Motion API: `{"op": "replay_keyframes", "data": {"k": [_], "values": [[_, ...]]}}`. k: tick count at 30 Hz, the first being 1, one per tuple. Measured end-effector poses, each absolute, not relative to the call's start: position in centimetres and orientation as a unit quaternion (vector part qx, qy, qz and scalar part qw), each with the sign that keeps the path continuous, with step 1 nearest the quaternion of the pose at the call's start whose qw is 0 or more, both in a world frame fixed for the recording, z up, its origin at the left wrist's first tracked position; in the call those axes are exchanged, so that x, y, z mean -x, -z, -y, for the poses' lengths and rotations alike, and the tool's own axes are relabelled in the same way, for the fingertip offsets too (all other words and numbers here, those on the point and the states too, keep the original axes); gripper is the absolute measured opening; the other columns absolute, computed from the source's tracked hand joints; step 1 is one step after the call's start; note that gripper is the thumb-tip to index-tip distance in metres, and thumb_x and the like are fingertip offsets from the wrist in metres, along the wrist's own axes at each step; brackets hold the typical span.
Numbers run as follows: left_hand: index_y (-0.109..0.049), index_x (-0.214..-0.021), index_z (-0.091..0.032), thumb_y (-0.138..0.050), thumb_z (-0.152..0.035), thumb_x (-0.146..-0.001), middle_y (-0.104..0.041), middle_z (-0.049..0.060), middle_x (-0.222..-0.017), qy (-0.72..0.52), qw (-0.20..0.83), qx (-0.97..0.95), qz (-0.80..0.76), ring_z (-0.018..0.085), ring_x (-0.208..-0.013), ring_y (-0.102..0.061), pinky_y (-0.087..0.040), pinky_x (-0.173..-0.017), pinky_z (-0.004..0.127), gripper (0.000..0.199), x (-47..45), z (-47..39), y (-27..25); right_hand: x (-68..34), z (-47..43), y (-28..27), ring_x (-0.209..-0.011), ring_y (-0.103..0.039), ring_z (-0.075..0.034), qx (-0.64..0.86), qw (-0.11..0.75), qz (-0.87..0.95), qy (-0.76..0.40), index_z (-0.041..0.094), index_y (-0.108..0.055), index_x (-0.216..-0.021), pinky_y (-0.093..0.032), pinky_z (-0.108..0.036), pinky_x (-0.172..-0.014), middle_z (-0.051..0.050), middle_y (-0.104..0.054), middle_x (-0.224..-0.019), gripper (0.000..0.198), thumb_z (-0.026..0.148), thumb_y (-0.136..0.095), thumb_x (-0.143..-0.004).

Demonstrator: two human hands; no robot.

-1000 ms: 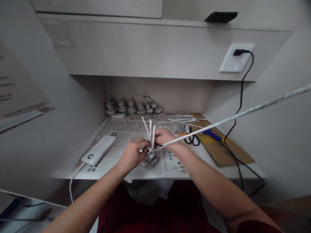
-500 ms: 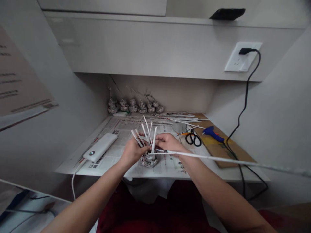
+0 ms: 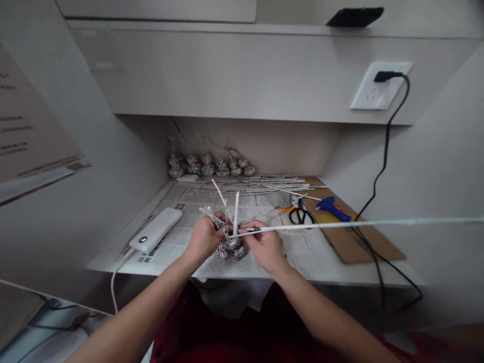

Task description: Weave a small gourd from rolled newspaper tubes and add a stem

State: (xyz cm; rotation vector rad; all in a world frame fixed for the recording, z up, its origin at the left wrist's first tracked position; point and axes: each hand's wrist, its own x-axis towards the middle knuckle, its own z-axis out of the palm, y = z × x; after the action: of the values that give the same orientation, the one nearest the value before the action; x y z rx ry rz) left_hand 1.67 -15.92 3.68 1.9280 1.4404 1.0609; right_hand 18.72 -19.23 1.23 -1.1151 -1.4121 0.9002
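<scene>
Left hand [image 3: 204, 238] clasping the rim of a round, grey-and-white woven newspaper ball [image 3: 231, 250] at the front of the white desk [image 3: 109, 263]; right hand [image 3: 266, 247], now lower, pinches a long white paper rod [image 3: 340, 224], swung level, apparently mid-weave.

Dark red clothing [image 3: 234, 345] with both forearms [image 3: 149, 307] bare

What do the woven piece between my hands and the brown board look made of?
The woven piece looks like rolled newspaper, matte, pale with dark, print-like flecks. The brown board is probably cardboard: flat, dull tan, without shine.
</scene>
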Motion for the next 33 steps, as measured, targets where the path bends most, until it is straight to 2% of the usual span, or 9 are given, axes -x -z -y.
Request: {"op": "replay_keyframes", "data": {"k": [4,9,12,17,23,28,33], "values": [[-0.064,-0.071,-0.019,-0.061,-0.023,-0.073,-0.069,-0.001,-0.066,-0.405,0.246,-0.705,-0.528,0.016,-0.064,-0.063,-0.044,-0.061,0.025,0.006,-1.7,16.2,-3.8,-17.8,19.9,-0.5,-0.088,-0.064,-0.02,0.445,0.564,0.602,-0.348,0.022,-0.063,-0.082,-0.049,-0.032,-0.084,-0.005,-0.07,-0.092,0.011,0.031,-0.058,-0.084],[-0.06,-0.07,-0.018,-0.06,-0.023,-0.075,-0.068,0.0,-0.07,-0.441,0.263,-0.696,-0.502,0.015,-0.066,-0.062,-0.045,-0.063,0.025,0.007,-1.8,16.6,-3.5,-17.1,19.7,0.5,-0.096,-0.064,-0.02,0.414,0.612,0.532,-0.413,0.021,-0.06,-0.079,-0.048,-0.032,-0.088,-0.006,-0.069,-0.1,0.01,0.031,-0.061,-0.082],[-0.06,-0.071,-0.018,-0.062,-0.025,-0.075,-0.068,0.001,-0.074,-0.446,0.31,-0.699,-0.466,0.016,-0.068,-0.062,-0.047,-0.065,0.025,0.008,-1.7,16.7,-3.5,-16.9,19.4,0.8,-0.088,-0.064,-0.019,0.416,0.627,0.477,-0.454,0.02,-0.06,-0.075,-0.049,-0.031,-0.084,-0.004,-0.07,-0.092,0.014,0.033,-0.066,-0.077],[-0.058,-0.066,-0.018,-0.063,-0.019,-0.07,-0.064,0.0,-0.068,-0.427,0.36,-0.703,-0.44,0.014,-0.064,-0.06,-0.046,-0.061,0.024,0.006,-1.5,16.5,-3.7,-16.5,19.1,0.6,-0.072,-0.064,-0.018,0.401,0.622,0.38,-0.555,0.018,-0.062,-0.077,-0.051,-0.031,-0.072,-0.002,-0.068,-0.07,0.016,0.032,-0.067,-0.071],[-0.059,-0.067,-0.017,-0.058,-0.016,-0.07,-0.063,0.001,-0.067,-0.426,0.36,-0.724,-0.406,0.014,-0.063,-0.059,-0.046,-0.061,0.024,0.004,-1.6,16.7,-4.1,-16.3,19.0,-0.2,-0.068,-0.065,-0.016,0.395,0.623,0.335,-0.587,0.018,-0.065,-0.081,-0.051,-0.028,-0.07,0.0,-0.069,-0.069,0.021,0.029,-0.07,-0.064],[-0.059,-0.066,-0.016,-0.058,-0.017,-0.071,-0.063,0.001,-0.066,-0.429,0.356,-0.727,-0.401,0.015,-0.064,-0.059,-0.046,-0.061,0.025,0.005,-2.0,17.2,-4.7,-16.2,18.6,-0.7,-0.064,-0.063,-0.017,0.391,0.607,0.348,-0.598,0.018,-0.063,-0.068,-0.05,-0.029,-0.064,-0.001,-0.066,-0.063,0.022,0.035,-0.074,-0.059],[-0.058,-0.066,-0.017,-0.058,-0.015,-0.07,-0.062,0.0,-0.065,-0.429,0.317,-0.726,-0.435,0.013,-0.061,-0.058,-0.044,-0.059,0.023,0.005,-2.1,17.2,-4.1,-15.9,18.4,-0.6,-0.057,-0.058,-0.013,0.393,0.634,0.332,-0.578,0.019,-0.06,-0.068,-0.047,-0.025,-0.059,0.003,-0.061,-0.059,0.018,0.029,-0.073,-0.059]]}}
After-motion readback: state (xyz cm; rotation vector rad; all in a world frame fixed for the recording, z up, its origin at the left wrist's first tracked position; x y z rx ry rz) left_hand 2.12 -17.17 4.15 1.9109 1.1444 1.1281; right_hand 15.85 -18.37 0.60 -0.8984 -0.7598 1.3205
